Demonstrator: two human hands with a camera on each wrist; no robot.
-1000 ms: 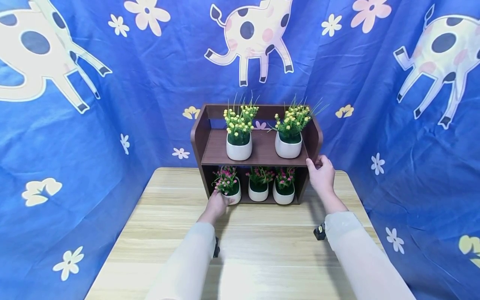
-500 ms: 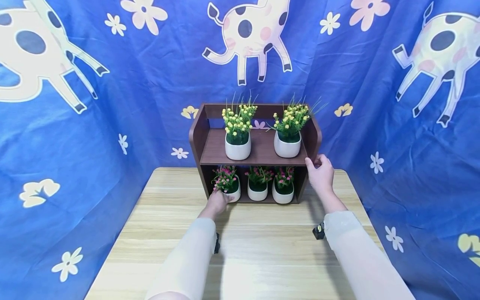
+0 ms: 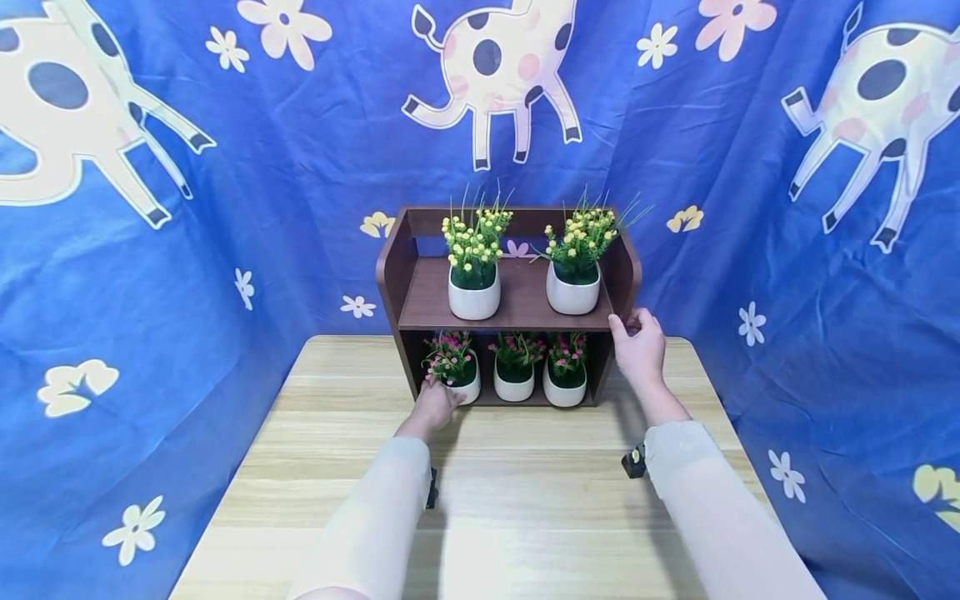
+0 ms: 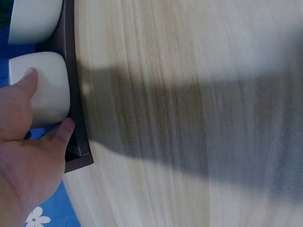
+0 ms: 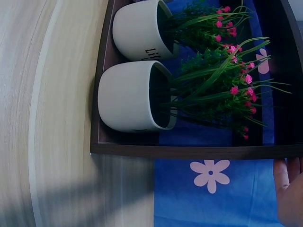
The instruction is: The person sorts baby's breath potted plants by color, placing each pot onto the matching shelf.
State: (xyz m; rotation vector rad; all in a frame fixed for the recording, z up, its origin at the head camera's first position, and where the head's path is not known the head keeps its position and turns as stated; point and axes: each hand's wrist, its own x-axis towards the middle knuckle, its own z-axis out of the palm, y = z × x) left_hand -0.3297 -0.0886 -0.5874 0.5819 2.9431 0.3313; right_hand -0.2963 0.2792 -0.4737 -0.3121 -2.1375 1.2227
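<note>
A dark brown two-tier shelf (image 3: 521, 296) stands at the back of the table. My left hand (image 3: 431, 410) grips the white pot (image 4: 53, 90) of the pink-flowered plant at the lower tier's left end, its thumb across the pot's front. My right hand (image 3: 643, 350) holds the shelf's right side panel, thumb at the front edge beside the upper board; in the right wrist view only its fingers (image 5: 281, 175) and part of the palm show. Beside the gripped pot stand a middle pink-flowered pot (image 3: 514, 388) and a right one (image 5: 125, 97).
On the upper tier are two white pots with yellow flowers, one left of centre (image 3: 476, 300) and one at the right (image 3: 573, 296). The light wooden table (image 3: 525, 492) stretches in front of the shelf. A blue patterned curtain (image 3: 330, 192) encloses the back and sides.
The head view has shifted slightly, so everything sits a little further left. Both hands keep their places on the pot and the shelf panel.
</note>
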